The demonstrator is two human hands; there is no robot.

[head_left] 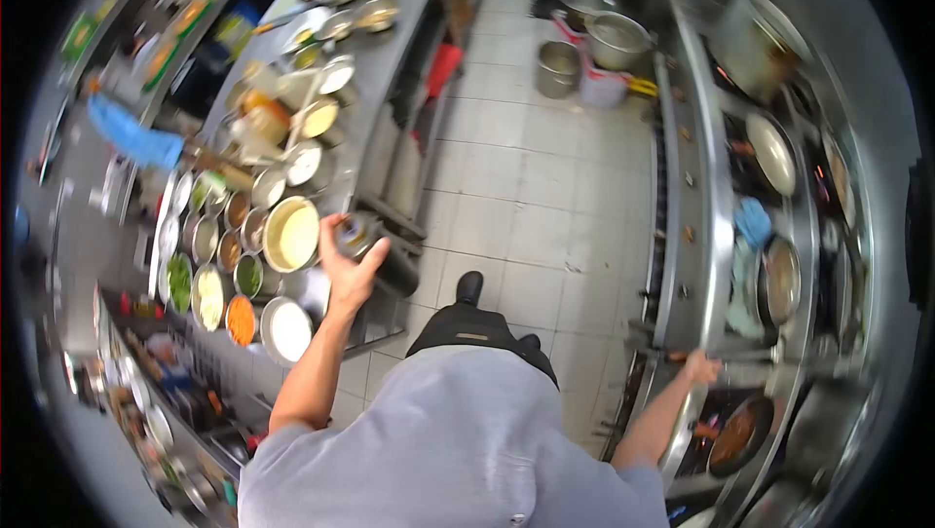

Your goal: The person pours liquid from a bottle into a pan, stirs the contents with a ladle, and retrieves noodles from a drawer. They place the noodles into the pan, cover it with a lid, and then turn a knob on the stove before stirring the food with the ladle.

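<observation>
Left side: A long stainless-steel counter is packed with round steel bowls. There is a big bowl of pale yellow liquid, a bowl of orange shreds, a bowl of white filling and a bowl of chopped greens.

Right side: A steel stove range runs up the frame. It carries a dark round frying pan and a crumpled blue cloth, with a black wok of brown food lower down.

Aisle: A pale tiled floor lies between counter and range. Two steel stockpots stand far up it, and the person's black shoe is planted on the tiles.

Tin: A small round metal tin is up in the air at the counter's near edge. It sits just right of the pale yellow bowl and at the top of the raised hand.

Left hand: The left hand has its fingers and thumb wrapped round the tin, grasping it from below. The bare forearm reaches forward and up out of a grey T-shirt sleeve.

Right hand: The right hand is clenched on a thin dark handle at the range's front edge, just above the wok. It is not clear which pan the handle belongs to. The arm is stretched out to the side, elbow low.
</observation>
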